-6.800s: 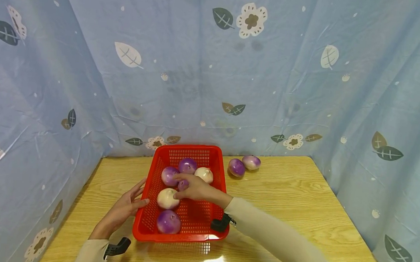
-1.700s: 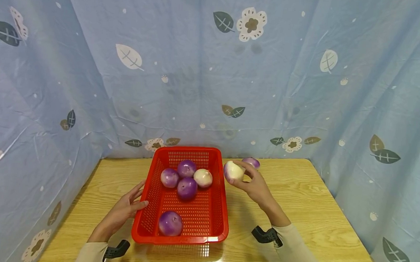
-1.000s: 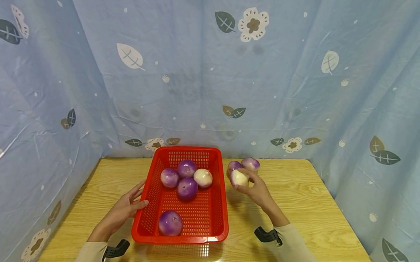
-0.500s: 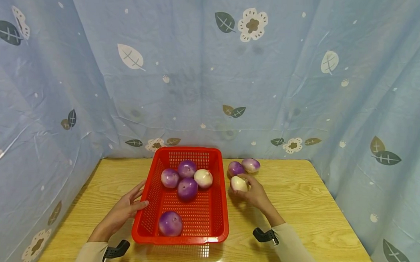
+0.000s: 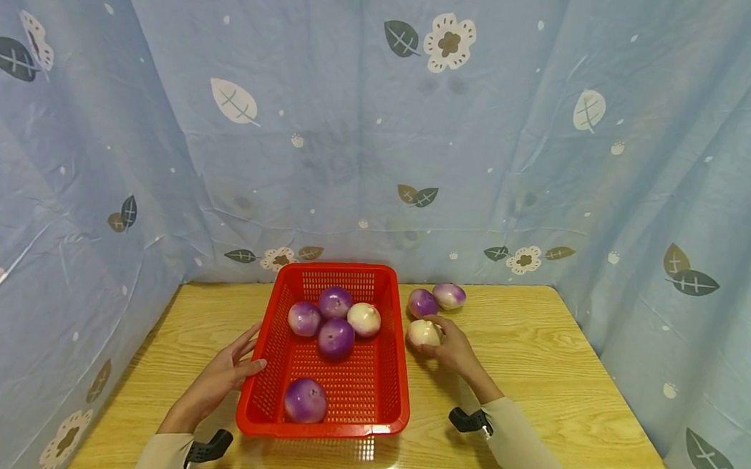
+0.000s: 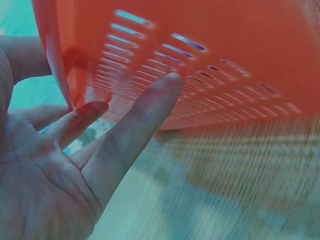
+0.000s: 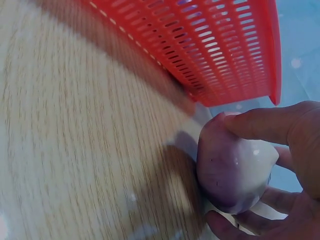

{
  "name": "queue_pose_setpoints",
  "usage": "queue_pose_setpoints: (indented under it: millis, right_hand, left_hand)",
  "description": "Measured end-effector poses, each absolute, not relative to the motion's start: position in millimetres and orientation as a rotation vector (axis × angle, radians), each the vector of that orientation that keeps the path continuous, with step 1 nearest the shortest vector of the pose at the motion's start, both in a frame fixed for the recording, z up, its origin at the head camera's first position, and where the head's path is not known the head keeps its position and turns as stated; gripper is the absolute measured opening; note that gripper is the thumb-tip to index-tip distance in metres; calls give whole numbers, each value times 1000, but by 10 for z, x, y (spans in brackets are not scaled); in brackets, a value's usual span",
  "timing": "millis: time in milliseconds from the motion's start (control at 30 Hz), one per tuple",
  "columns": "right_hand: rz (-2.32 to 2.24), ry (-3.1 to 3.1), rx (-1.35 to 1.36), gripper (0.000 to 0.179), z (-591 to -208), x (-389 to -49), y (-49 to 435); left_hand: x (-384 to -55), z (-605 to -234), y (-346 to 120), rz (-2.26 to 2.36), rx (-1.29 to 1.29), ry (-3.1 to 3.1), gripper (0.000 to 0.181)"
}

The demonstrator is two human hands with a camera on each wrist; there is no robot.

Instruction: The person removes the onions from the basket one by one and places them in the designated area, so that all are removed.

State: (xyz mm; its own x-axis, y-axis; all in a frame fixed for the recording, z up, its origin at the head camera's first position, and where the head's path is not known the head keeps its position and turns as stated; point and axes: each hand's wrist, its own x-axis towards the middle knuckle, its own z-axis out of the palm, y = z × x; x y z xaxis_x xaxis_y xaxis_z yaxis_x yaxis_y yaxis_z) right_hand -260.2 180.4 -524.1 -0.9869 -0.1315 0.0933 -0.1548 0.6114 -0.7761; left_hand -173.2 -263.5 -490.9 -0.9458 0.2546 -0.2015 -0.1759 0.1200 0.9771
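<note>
In the head view a red plastic basket (image 5: 399, 379) holds several purple-and-white turnips (image 5: 335, 338). My left hand (image 5: 221, 376) holds the basket's left wall, thumb over the rim; in the left wrist view its fingers (image 6: 145, 112) lie along the slotted outer side. Just right of the basket, my right hand (image 5: 455, 350) grips a turnip (image 5: 422, 333) with its pale, pointed end showing. The right wrist view shows the thumb and fingers around this turnip (image 7: 225, 170), low at the wooden table; whether it bears on the surface I cannot tell.
Behind the gripped turnip, two more turnips lie on the table: a purple one (image 5: 422, 303) and a paler one (image 5: 449, 296). A blue patterned curtain (image 5: 381, 134) hangs around the back and sides of the wooden table (image 5: 534, 388).
The right hand has taken a pale turnip out of the basket's left part, carried it over the right rim and lowered it in front of the two outside. The left hand has stayed.
</note>
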Motion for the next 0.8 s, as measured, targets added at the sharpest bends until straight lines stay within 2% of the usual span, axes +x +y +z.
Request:
queue_pose_setpoints:
  millis: [400, 800]
  right_hand:
    - [1293, -2792, 249, 64, -5155, -2559, 1884]
    - [1309, -2678, 366, 61, -4712, -2402, 1871]
  left_hand:
    - [-1723, -4913, -2642, 1897, 98, 2077, 81]
    - [-1714, -4902, -2643, 1896, 105, 2077, 81]
